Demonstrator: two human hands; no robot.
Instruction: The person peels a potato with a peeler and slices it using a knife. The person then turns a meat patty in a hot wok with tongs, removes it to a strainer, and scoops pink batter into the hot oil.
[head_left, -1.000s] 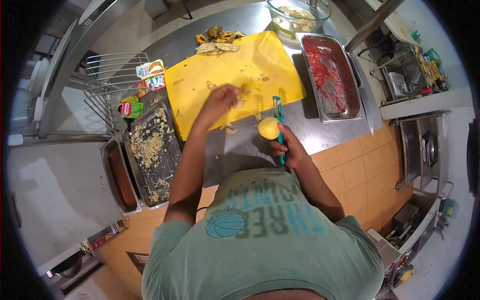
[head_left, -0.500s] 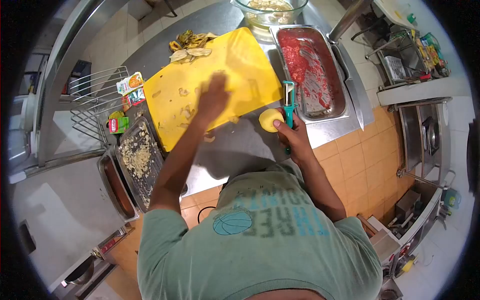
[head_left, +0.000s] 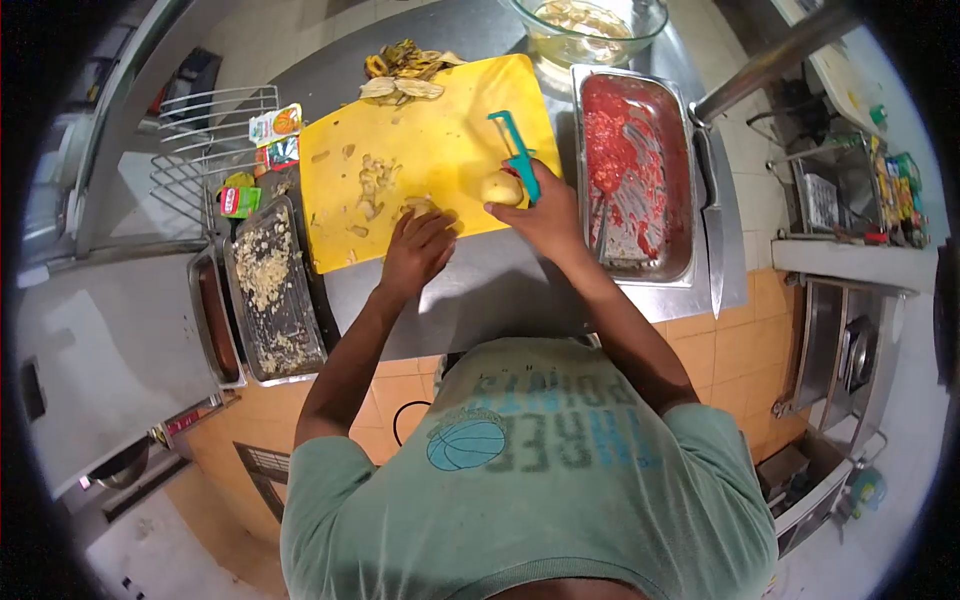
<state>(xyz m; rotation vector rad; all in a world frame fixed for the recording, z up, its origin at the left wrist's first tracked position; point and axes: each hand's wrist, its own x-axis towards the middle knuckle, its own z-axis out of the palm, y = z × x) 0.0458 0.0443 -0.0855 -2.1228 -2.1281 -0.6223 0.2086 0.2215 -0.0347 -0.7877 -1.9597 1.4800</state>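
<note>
My right hand (head_left: 550, 215) is closed around a peeled potato (head_left: 499, 188) and a teal peeler (head_left: 521, 158), above the front right part of the yellow cutting board (head_left: 490, 105). The peeler's head points away from me. At the board's front edge, my left hand (head_left: 418, 252) lies palm down with its fingers slightly apart, touching some peel scraps. More potato peelings (head_left: 374, 185) are scattered over the middle of the board. At its far edge lie a pile of yellow-brown peels (head_left: 405, 62) and several pale strips.
Right of the board is a steel pan (head_left: 683, 200) with red mince-like residue, then a long knife (head_left: 713, 245). A glass bowl (head_left: 640, 45) with liquid and pale slices stands behind. On the left are a tray of chopped pale bits (head_left: 265, 275), seasoning packets (head_left: 276, 125) and a wire rack (head_left: 185, 150).
My left hand has come back from mid-board to its front edge, onto the scraps. My right hand has carried the potato and peeler from the table's front side to over the board.
</note>
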